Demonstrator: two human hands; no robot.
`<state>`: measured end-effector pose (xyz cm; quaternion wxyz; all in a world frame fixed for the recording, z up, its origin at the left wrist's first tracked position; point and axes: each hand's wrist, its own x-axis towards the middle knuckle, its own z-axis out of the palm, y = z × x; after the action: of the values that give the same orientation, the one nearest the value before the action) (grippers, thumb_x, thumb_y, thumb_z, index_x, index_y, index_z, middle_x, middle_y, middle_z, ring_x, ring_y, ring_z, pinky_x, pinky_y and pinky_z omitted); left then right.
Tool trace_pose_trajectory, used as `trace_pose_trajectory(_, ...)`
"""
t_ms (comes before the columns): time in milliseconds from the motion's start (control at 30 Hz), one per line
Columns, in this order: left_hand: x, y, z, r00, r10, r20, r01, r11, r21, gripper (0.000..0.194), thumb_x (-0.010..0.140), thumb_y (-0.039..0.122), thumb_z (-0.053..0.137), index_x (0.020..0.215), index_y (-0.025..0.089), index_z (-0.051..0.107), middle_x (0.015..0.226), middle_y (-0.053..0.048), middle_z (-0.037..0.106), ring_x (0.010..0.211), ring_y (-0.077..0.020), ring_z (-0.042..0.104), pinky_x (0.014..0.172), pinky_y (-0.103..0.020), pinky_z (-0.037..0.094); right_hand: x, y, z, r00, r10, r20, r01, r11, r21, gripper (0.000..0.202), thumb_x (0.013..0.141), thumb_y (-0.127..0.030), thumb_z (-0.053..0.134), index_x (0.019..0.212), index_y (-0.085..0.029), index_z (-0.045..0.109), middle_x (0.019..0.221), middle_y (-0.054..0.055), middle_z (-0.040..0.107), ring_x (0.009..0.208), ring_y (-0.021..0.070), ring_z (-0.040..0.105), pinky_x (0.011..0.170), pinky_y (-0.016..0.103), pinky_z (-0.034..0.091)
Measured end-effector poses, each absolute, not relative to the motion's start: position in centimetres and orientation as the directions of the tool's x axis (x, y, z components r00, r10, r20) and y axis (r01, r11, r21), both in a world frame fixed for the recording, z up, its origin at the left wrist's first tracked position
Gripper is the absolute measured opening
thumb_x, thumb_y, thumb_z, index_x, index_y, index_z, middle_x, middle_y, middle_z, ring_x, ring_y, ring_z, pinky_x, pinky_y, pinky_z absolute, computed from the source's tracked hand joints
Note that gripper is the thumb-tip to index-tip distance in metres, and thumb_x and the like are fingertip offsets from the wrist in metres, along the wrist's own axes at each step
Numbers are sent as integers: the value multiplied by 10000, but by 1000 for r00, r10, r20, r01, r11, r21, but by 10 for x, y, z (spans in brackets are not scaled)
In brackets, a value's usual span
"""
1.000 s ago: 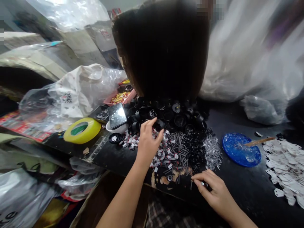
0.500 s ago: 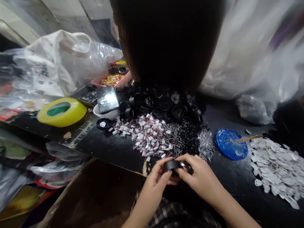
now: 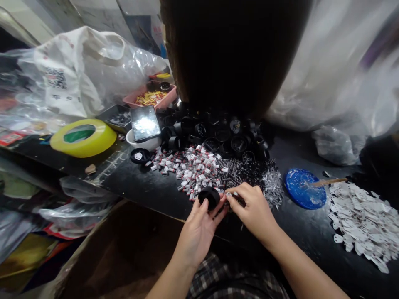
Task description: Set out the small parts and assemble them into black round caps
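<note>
My left hand [image 3: 199, 232] is closed around a round black plastic housing [image 3: 209, 197], its hollow side tilted towards me. Just to the right, my right hand [image 3: 252, 209] pinches a small silvery-white part [image 3: 228, 194] close to the left fingertips; its exact kind is too small to make out. Beyond both hands lies a heap of small white-and-silver cylinders with red ends [image 3: 199, 168]. Beside it are dark metal springs [image 3: 230, 171], tiny black pieces [image 3: 251, 176] and thin clear-white pieces [image 3: 273, 187]. More black round housings [image 3: 218, 133] are piled behind.
At right, a blue lid [image 3: 301, 199] with clear paste and a stick sits beside flat white pieces [image 3: 364, 224]. Yellow tape [image 3: 82, 151], a phone [image 3: 145, 123] on a white bowl [image 3: 132, 139] and a pink tray [image 3: 170, 99] stand left. An open box [image 3: 124, 257] lies below the edge.
The black housing has moved left and tipped to show its hollow side. My right hand has come off it and now pinches a small part beside it. The view has shifted slightly.
</note>
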<state>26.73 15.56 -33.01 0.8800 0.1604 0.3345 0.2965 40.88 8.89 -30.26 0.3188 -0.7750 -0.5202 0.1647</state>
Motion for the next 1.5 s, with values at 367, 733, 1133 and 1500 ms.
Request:
trace_pose_trajectory(367,268,130,-325,504,688,-522,-417,723,551,273,863,269,697,1126,222,642,1189,-74,688,1057,-215,673,953,-385,563,413,104,-299,401,907,128,844,-311,-438,210,960,-236,558,1139,-236,670,1034,45,677,923,201,626,830,370,334)
trace_pose_trajectory(733,285,146,-332,514,702,-494,-413,707,574,185,842,308,709,1014,249,670,1129,-47,719,1041,-241,679,977,-434,517,428,114,-300,410,904,120,807,-299,-509,129,923,-159,565,1002,-201,658,1034,38,680,945,191,618,855,357,348)
trace_pose_trajectory(1133,290,128,-323,564,622,-543,-366,778,511,251,776,306,782,973,172,703,942,-68,755,920,-193,714,900,-333,582,419,51,-290,614,789,-20,343,-289,-894,128,884,-296,620,914,-228,724,828,10,711,779,181,637,693,291,469)
trace_pose_trajectory(1500,293,114,-327,528,657,-539,-206,714,669,410,707,423,825,1052,272,664,999,-13,755,959,-193,713,896,-264,572,416,33,-286,560,828,34,589,-369,-719,64,906,-262,650,867,-216,671,892,-8,693,846,153,602,812,317,357)
